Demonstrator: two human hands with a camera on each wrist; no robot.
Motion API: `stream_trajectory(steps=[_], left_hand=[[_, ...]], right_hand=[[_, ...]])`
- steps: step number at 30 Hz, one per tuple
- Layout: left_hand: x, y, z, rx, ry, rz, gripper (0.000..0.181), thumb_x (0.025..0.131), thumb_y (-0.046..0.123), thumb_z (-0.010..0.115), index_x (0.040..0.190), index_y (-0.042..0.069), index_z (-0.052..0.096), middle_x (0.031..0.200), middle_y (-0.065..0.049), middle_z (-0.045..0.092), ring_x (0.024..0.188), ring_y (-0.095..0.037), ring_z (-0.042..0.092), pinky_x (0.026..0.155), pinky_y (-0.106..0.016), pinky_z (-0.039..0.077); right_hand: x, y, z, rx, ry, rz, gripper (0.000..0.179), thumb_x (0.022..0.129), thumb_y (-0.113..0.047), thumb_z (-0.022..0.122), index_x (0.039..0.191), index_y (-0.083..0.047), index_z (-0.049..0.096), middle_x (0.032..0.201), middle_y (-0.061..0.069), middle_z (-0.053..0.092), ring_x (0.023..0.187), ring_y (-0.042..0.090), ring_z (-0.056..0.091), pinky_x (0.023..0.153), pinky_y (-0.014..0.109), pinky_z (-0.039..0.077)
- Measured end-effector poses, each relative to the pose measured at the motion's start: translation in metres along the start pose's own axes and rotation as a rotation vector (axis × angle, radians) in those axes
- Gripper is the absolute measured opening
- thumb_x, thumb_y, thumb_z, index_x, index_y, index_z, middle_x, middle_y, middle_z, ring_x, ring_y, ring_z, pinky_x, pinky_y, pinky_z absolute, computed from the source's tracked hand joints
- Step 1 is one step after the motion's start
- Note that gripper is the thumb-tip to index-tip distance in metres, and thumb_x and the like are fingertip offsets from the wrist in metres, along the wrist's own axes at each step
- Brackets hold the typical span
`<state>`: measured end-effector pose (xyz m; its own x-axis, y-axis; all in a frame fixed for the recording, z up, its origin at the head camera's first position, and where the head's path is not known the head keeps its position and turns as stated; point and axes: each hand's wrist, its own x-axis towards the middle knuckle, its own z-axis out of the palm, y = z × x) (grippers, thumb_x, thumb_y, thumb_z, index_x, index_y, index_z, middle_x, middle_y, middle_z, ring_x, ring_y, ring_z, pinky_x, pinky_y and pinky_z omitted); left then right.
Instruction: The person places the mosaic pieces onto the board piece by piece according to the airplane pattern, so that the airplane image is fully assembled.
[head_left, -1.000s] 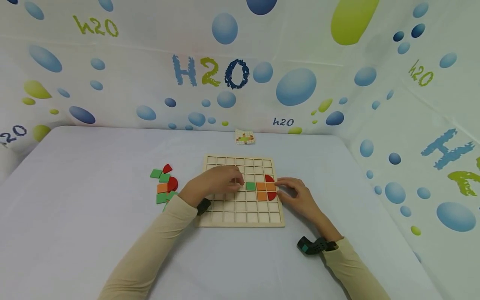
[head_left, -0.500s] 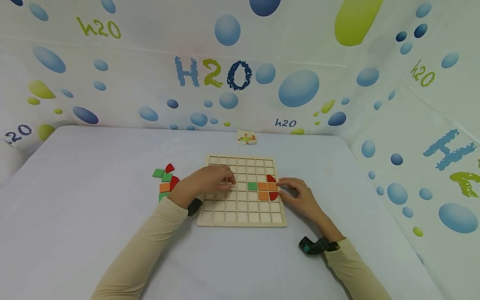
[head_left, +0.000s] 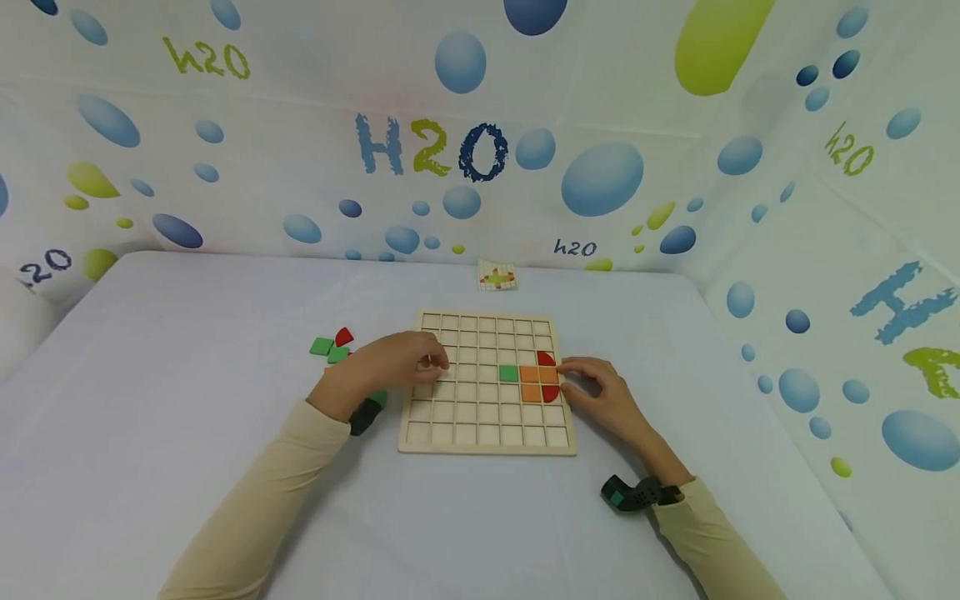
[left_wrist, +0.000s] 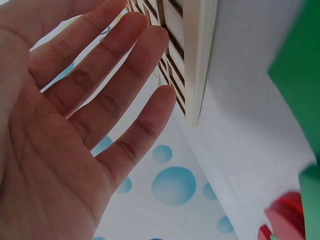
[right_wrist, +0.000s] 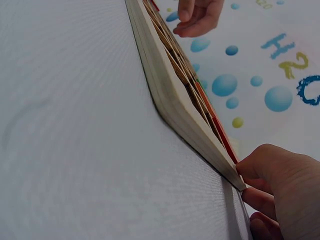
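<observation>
Over the left part of a square wooden grid board (head_left: 487, 452), my left hand (head_left: 405, 362) hovers with fingers loosely bent and nothing held. The left wrist view shows its palm and fingers (left_wrist: 125, 145) beside the board's rim. My right hand (head_left: 600, 392) touches the board's right edge, index finger and thumb apart along it; in the right wrist view its fingertips (right_wrist: 240, 169) lie at the rim. Beside that hand, cells hold a green square (head_left: 508, 373), several orange squares (head_left: 531, 392) and red rounded pieces (head_left: 551, 393).
Left of the board lie loose pieces, among them green squares (head_left: 322, 346) and a red wedge (head_left: 343, 337), partly hidden by my left arm. A small pattern card (head_left: 497, 276) lies behind the board. White cloth covers the table (head_left: 480, 517).
My left hand has moved left from the middle of the board toward the loose pieces, its forearm hiding more of them. The right hand keeps its place at the board's edge.
</observation>
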<state>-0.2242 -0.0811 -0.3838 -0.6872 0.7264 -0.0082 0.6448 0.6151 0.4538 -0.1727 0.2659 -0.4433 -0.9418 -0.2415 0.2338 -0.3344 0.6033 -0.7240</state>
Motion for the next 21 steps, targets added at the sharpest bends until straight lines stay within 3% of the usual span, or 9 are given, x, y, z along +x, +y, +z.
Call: stream_trajectory(steps=[6, 17, 21], left_hand=[[-0.013, -0.005, -0.002, -0.003, 0.019, -0.055, 0.012, 0.093, 0.015, 0.065, 0.101, 0.010, 0.071, 0.100, 0.001, 0.065, 0.091, -0.018, 0.060, 0.084, -0.034, 0.050], [-0.032, -0.017, -0.005, -0.084, 0.008, -0.063, 0.011, 0.092, 0.014, 0.065, 0.100, 0.008, 0.069, 0.096, 0.001, 0.064, 0.087, -0.015, 0.058, 0.080, -0.032, 0.049], [-0.038, -0.019, -0.009, -0.114, -0.002, -0.097, 0.011, 0.091, 0.014, 0.065, 0.099, 0.008, 0.070, 0.092, 0.000, 0.063, 0.083, -0.015, 0.056, 0.077, -0.031, 0.048]], right_hand=[[0.000, 0.001, 0.001, 0.006, -0.001, 0.000, 0.027, 0.092, -0.012, 0.067, 0.119, -0.007, 0.067, 0.132, 0.014, 0.058, 0.129, 0.033, 0.043, 0.105, 0.053, 0.036], [-0.003, 0.003, 0.001, 0.012, -0.005, -0.011, 0.028, 0.093, -0.012, 0.067, 0.119, -0.005, 0.066, 0.132, 0.015, 0.058, 0.130, 0.034, 0.042, 0.106, 0.055, 0.033], [-0.003, 0.003, 0.001, 0.009, -0.002, -0.008, 0.028, 0.092, -0.013, 0.067, 0.119, -0.006, 0.066, 0.132, 0.015, 0.058, 0.130, 0.035, 0.042, 0.106, 0.055, 0.033]])
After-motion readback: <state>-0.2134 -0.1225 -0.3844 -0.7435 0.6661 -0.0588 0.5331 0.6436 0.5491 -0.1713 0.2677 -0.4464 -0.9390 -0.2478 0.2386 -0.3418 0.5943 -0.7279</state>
